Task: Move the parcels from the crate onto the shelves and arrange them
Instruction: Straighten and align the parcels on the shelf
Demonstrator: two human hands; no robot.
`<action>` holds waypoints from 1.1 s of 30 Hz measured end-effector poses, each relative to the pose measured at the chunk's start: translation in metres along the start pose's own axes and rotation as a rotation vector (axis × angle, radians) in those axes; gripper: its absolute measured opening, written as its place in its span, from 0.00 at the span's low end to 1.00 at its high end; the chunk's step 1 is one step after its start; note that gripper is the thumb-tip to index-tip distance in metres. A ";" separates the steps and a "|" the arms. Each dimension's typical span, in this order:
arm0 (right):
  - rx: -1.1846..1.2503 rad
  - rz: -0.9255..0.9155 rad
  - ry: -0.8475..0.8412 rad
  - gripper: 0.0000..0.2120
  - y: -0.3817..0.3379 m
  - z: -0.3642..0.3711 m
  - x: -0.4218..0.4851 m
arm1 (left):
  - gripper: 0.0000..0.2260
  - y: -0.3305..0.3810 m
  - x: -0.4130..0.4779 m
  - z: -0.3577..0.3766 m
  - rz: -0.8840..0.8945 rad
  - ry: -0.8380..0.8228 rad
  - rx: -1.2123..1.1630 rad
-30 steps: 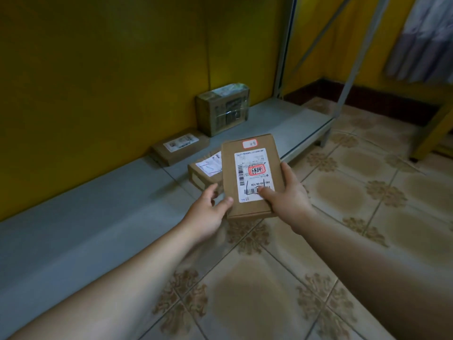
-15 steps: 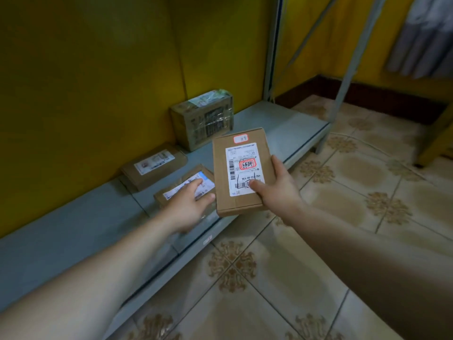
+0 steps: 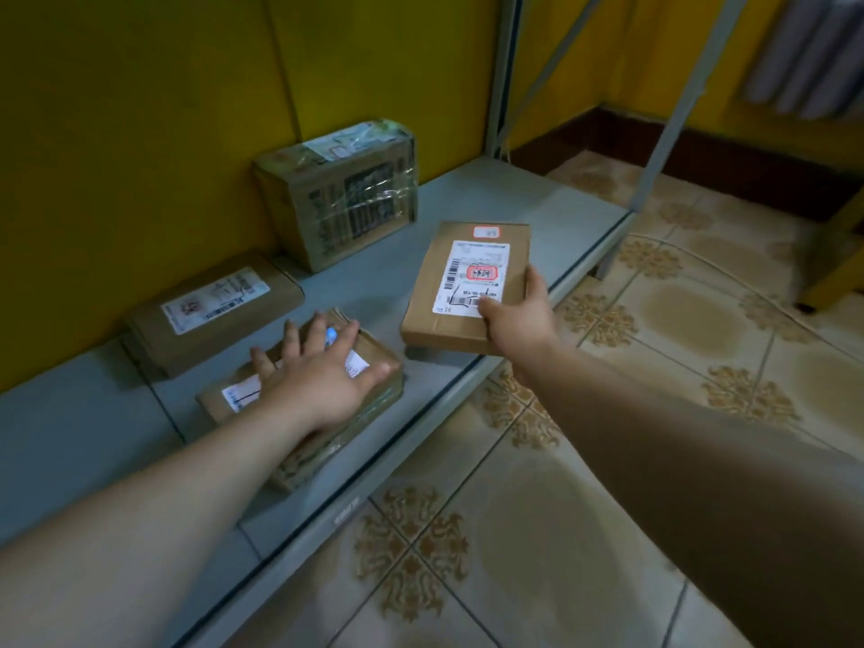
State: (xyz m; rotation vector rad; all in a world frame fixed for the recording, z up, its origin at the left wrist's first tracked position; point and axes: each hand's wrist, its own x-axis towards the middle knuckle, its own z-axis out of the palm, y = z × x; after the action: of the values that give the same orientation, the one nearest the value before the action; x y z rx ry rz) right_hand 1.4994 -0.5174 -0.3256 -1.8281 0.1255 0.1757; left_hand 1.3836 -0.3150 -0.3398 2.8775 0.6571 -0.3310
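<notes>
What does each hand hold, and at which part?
The right hand holds the red-marked parcel at its near right corner. The left hand rests on a second parcel, holding nothing.

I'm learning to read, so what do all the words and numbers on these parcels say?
None can be read for sure.
Held parcel, in the right hand: white label and small red sticker, blurred.
Flat parcel by the wall: writing blurred.
Taped box: writing blurred.
Front parcel, under the left hand: writing partly covered, blurred.
Tag on the shelf edge: too small.
</notes>
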 end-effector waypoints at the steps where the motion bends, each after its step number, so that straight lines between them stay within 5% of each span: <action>1: -0.005 0.001 -0.004 0.37 0.006 0.003 0.007 | 0.40 -0.001 0.001 0.005 0.000 0.024 0.006; 6: -0.149 0.058 -0.140 0.32 0.028 0.023 0.027 | 0.50 -0.003 -0.001 0.015 0.004 0.104 -0.003; 8: -0.477 0.024 -0.208 0.34 0.037 0.026 0.032 | 0.50 -0.002 -0.002 0.016 -0.008 0.118 -0.002; 11: -0.933 -0.274 -0.254 0.38 0.046 0.017 0.038 | 0.49 -0.001 -0.003 0.018 -0.018 0.133 0.005; 16: -1.016 -0.739 -0.578 0.39 0.040 -0.004 0.074 | 0.44 -0.002 -0.004 0.020 -0.024 0.139 -0.004; 23: -1.088 -0.568 -0.391 0.34 0.050 0.047 0.067 | 0.43 -0.001 -0.006 0.019 -0.037 0.144 0.001; 26: -1.131 -0.659 -0.272 0.38 0.042 0.063 0.059 | 0.41 -0.001 -0.007 0.019 -0.039 0.146 0.005; 31: -1.154 -0.717 -0.482 0.38 0.048 0.045 0.075 | 0.40 -0.001 -0.007 0.018 -0.032 0.143 0.015; 33: -1.179 -0.673 -0.442 0.39 0.053 0.046 0.070 | 0.40 -0.001 -0.007 0.019 -0.030 0.148 0.012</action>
State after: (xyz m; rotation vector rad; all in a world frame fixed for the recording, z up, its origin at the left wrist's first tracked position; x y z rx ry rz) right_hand 1.5563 -0.4864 -0.4010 -2.7953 -1.1068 0.1810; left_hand 1.3733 -0.3209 -0.3561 2.9271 0.7255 -0.1268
